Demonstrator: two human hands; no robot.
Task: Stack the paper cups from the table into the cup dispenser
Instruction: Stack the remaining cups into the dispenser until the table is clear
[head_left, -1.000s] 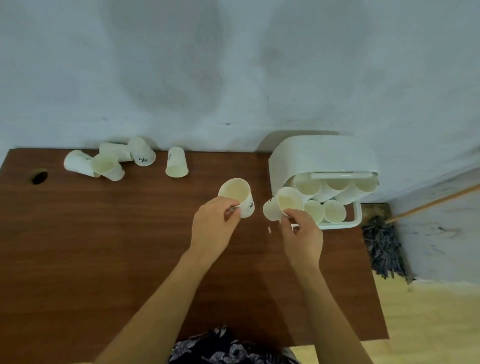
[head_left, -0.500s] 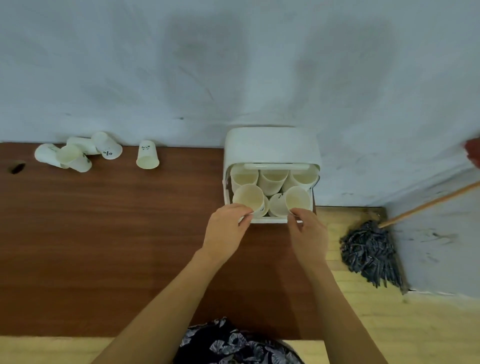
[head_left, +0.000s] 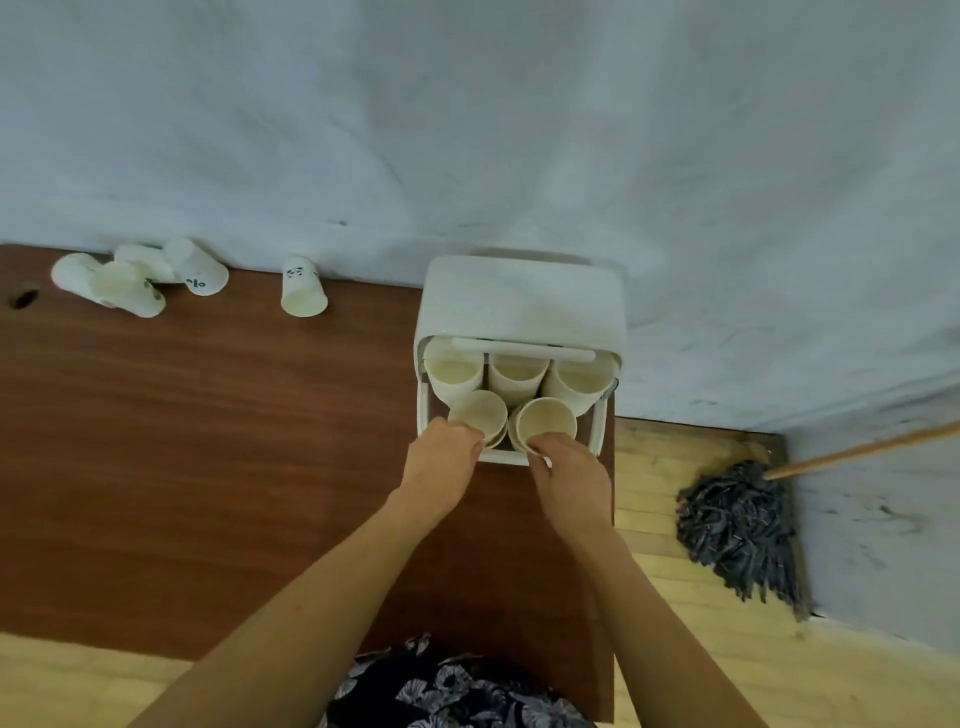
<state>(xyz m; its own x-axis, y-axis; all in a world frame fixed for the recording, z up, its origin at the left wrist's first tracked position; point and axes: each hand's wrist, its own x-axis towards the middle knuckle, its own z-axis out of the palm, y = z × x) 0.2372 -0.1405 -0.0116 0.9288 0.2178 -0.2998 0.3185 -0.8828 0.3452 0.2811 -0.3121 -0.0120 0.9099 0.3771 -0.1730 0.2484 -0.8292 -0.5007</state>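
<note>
A white cup dispenser (head_left: 522, 299) stands at the table's far right, its open front facing me with three cup stacks in the upper row. My left hand (head_left: 441, 462) grips a paper cup (head_left: 479, 413) at the lower left slot, resting on another cup's rim. My right hand (head_left: 569, 470) grips a second paper cup (head_left: 546, 422) at the lower right slot. Far left on the table lie several loose cups (head_left: 127, 280) in a heap, and a single cup (head_left: 302, 288) sits apart near the wall.
The brown wooden table (head_left: 208, 441) ends just right of the dispenser. A grey mop (head_left: 737, 525) with a wooden handle (head_left: 862, 449) lies on the floor at the right. A wall runs behind the table. A dark hole (head_left: 23, 300) marks the table's far left.
Both hands carried their cups from mid-air in front of the dispenser into its lower slots. My view shifted right, so the dispenser now sits central.
</note>
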